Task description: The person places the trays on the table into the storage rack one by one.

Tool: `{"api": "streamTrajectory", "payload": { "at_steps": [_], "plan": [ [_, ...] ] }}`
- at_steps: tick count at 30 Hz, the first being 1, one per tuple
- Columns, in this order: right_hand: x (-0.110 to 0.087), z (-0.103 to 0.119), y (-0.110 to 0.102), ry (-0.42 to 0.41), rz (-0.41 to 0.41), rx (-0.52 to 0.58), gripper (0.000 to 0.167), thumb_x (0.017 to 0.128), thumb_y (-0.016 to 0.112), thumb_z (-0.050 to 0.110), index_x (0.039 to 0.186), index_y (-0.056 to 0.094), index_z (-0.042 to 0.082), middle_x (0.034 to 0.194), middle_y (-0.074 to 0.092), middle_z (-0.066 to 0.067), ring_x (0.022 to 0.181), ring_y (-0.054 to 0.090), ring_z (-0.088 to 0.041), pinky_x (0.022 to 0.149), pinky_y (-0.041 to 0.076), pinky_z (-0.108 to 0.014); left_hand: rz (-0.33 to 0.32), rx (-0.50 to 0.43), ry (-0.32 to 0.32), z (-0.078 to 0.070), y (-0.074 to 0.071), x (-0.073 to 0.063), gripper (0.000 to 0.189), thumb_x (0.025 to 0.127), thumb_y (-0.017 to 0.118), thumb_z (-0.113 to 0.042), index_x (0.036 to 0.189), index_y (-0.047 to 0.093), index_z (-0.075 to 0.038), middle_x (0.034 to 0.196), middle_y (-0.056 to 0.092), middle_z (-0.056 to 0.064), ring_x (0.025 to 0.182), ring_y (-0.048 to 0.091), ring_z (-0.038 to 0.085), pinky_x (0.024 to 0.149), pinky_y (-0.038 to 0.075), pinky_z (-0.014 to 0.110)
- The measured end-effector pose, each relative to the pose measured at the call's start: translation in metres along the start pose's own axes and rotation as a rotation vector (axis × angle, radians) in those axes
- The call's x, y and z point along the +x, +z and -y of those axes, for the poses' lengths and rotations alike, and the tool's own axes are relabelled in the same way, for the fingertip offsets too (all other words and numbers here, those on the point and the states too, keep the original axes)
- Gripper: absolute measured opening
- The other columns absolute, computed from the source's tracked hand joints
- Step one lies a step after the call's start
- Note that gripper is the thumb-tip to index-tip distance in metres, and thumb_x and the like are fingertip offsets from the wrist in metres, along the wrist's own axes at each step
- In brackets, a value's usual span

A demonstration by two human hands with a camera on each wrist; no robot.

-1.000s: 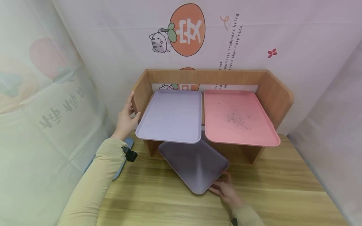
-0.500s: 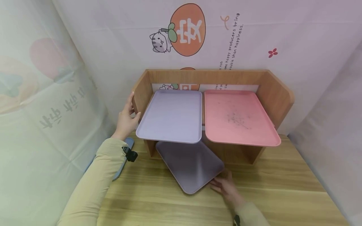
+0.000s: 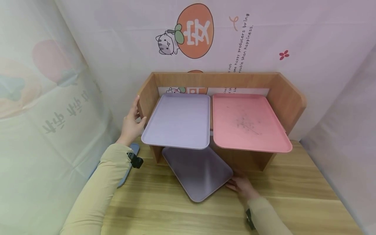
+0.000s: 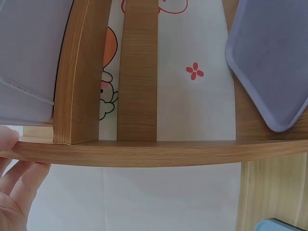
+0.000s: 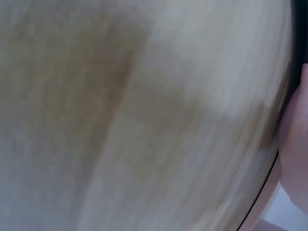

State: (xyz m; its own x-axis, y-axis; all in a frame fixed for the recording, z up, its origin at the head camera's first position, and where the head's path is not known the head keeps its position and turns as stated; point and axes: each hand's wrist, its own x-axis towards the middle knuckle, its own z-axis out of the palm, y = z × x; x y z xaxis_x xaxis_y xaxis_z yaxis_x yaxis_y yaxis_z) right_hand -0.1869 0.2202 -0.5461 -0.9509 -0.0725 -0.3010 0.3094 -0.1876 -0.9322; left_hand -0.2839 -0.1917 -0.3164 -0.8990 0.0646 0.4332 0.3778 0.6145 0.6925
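My left hand (image 3: 132, 127) grips the left side panel of a wooden shelf (image 3: 215, 80); in the left wrist view its thumb and fingers lie on opposite faces of the panel (image 4: 183, 153). A greyish-purple tray (image 3: 199, 173) sits turned at an angle, its back part inside the lower compartment and a front corner jutting out over the table. My right hand (image 3: 242, 186) is at this tray's right corner, fingers extended along the edge. The right wrist view is blurred, with only part of the right hand (image 5: 294, 144) at its edge. On the upper board lie a lilac tray (image 3: 179, 120) and a pink tray (image 3: 249, 122).
Blue trays (image 3: 126, 174) lie on the table at the left, partly under my left sleeve. The wooden table (image 3: 164, 209) extends in front of the shelf. Printed cloth (image 3: 117, 45) hangs behind and on both sides. Both upper trays overhang the shelf's front.
The greyish-purple tray has turned and shifted a little left, then stayed still. My right hand has moved right and slightly back along its edge. The left hand has not moved.
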Motion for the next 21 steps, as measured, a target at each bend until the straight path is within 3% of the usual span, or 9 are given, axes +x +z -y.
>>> {"api": "streamTrajectory", "payload": {
  "at_steps": [4,6,9,11,15,21],
  "plan": [
    [-0.003,-0.001,0.001,0.014,0.042,0.007,0.062,0.091,0.036,-0.011,0.146,0.008,-0.008,0.104,0.049,-0.004,0.086,0.060,-0.013,0.085,0.055,-0.037,-0.001,-0.004,-0.006,0.001,0.000,0.000,0.084,0.092,0.056,0.000,0.151,0.009,-0.038,0.142,0.040,0.029,0.118,0.052,0.048,0.091,0.048,0.056],
    [-0.005,-0.002,0.001,0.016,0.083,0.025,0.056,0.089,0.037,-0.012,0.142,0.018,-0.008,0.103,0.049,-0.003,0.086,0.060,-0.013,0.085,0.055,-0.034,0.000,-0.008,-0.010,0.002,0.000,0.000,0.085,0.092,0.056,0.000,0.151,0.008,-0.039,0.143,0.040,0.029,0.118,0.051,0.048,0.091,0.048,0.056],
    [-0.010,-0.005,0.000,0.011,0.146,0.071,0.046,0.089,0.037,-0.013,0.133,0.035,-0.001,0.101,0.049,-0.002,0.087,0.061,-0.014,0.086,0.055,-0.032,-0.001,-0.003,-0.013,0.002,-0.001,0.000,0.085,0.092,0.056,-0.001,0.151,0.008,-0.040,0.143,0.040,0.028,0.118,0.051,0.048,0.091,0.048,0.056],
    [-0.015,-0.006,0.000,0.013,0.185,0.102,0.043,0.089,0.038,-0.012,0.125,0.044,0.010,0.102,0.049,-0.003,0.088,0.061,-0.014,0.087,0.054,-0.032,-0.003,0.001,-0.007,0.001,-0.001,-0.001,0.085,0.092,0.056,-0.001,0.151,0.008,-0.039,0.142,0.040,0.029,0.118,0.052,0.048,0.090,0.048,0.056],
    [-0.022,-0.006,0.002,0.019,0.210,0.135,0.042,0.089,0.039,-0.013,0.117,0.050,0.018,0.103,0.048,-0.005,0.091,0.061,-0.014,0.088,0.054,-0.032,-0.008,0.004,0.000,0.001,-0.001,-0.001,0.084,0.091,0.056,-0.001,0.151,0.009,-0.037,0.142,0.041,0.029,0.117,0.052,0.049,0.089,0.049,0.057],
    [-0.028,-0.007,0.005,0.023,0.164,0.089,0.035,0.089,0.039,-0.011,0.121,0.043,0.002,0.101,0.049,-0.005,0.091,0.059,-0.013,0.086,0.055,-0.030,-0.006,0.005,0.002,0.001,0.000,0.000,0.084,0.091,0.056,-0.001,0.151,0.009,-0.036,0.142,0.040,0.029,0.118,0.052,0.048,0.090,0.048,0.056]
  ]
}}
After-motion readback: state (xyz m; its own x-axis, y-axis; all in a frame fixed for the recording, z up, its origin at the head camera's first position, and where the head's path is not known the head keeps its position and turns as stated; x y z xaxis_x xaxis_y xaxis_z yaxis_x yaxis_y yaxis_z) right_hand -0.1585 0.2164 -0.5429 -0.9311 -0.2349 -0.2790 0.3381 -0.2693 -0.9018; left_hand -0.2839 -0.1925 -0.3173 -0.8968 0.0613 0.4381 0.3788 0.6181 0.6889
